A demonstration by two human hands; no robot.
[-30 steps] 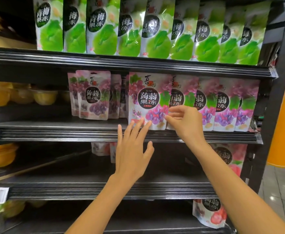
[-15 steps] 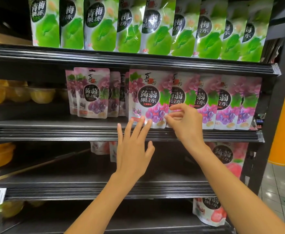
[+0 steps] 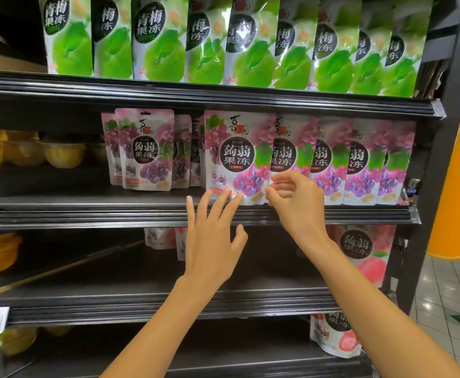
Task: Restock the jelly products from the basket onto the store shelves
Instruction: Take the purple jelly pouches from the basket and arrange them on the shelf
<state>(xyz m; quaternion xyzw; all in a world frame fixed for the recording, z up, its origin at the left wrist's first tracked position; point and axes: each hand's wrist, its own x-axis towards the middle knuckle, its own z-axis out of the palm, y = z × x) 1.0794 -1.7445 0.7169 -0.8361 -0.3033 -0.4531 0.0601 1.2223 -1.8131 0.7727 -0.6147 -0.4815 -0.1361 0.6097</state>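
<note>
While flat left hand (image 3: 213, 241) touches a glossy grape pouch (image 3: 237, 156), right hand (image 3: 297, 203) curls, grip unclear.

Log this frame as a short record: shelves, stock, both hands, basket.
Top shelf: row of green jelly pouches, upright
Middle shelf: purple grape pouches upright; yellow cups at far left
Lower shelves: peach pouches at right
Left hand: straight fingertips touching the bottom edge of the front grape pouch
Right hand: fingers curled at that pouch's lower right corner; grip unclear
Basket: not in view
</note>
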